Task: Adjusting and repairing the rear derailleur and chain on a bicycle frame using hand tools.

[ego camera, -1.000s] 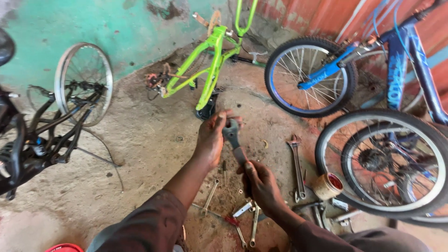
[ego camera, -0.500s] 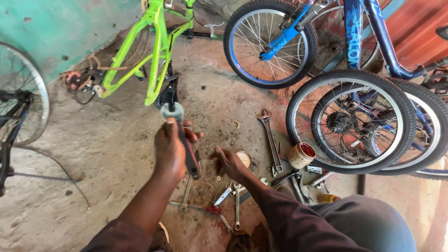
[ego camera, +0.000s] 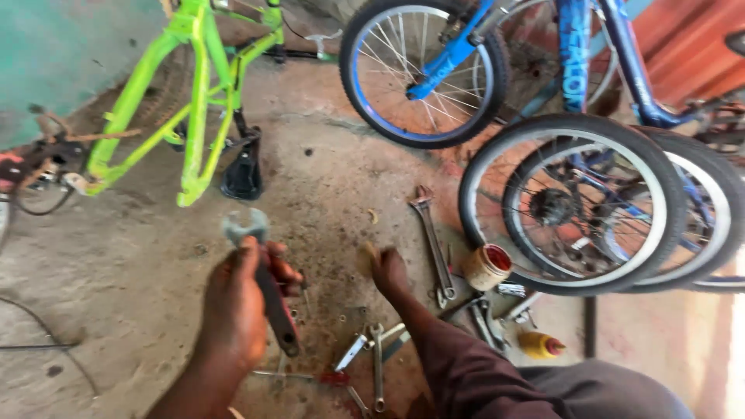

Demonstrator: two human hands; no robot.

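Grey adjustable wrench (ego camera: 260, 279) clamped in left hand (ego camera: 237, 310); right hand (ego camera: 388, 270) empty, loosely curled; two hands apart.

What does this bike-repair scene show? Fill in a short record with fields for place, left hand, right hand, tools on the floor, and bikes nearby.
Place: dirty concrete floor
Left hand: grips a wrench, open jaw end up
Right hand: low over the floor, holding no tool that can be seen
Tools on floor: long spanner, smaller spanners
Also there: small tin, yellow bottle
Bikes: green frame, blue bike
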